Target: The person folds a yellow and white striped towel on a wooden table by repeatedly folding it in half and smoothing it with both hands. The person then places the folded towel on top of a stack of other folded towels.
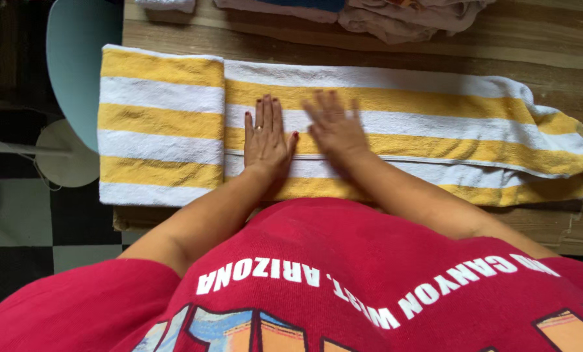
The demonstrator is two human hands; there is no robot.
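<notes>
Nearest us, our red printed cotton shirt [343, 287] fills the bottom of the frame. Above it, our left hand [265, 140] and right hand [334, 127] lie flat, fingers spread and gripping nothing, side by side at centre on the long yellow-and-white striped terry towel [435, 124], apparently pressing its fold smooth. It spans the brown wooden table [565, 65]; folded pale laundry [402, 16] sits along the top edge.

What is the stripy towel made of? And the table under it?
The towel looks like soft terry cloth, probably cotton: its yellow and white stripes are fuzzy and matte, and it folds thickly. The table looks like wood, with brown grain lines and a dull, worn finish. Both hands rest flat on the towel.
</notes>
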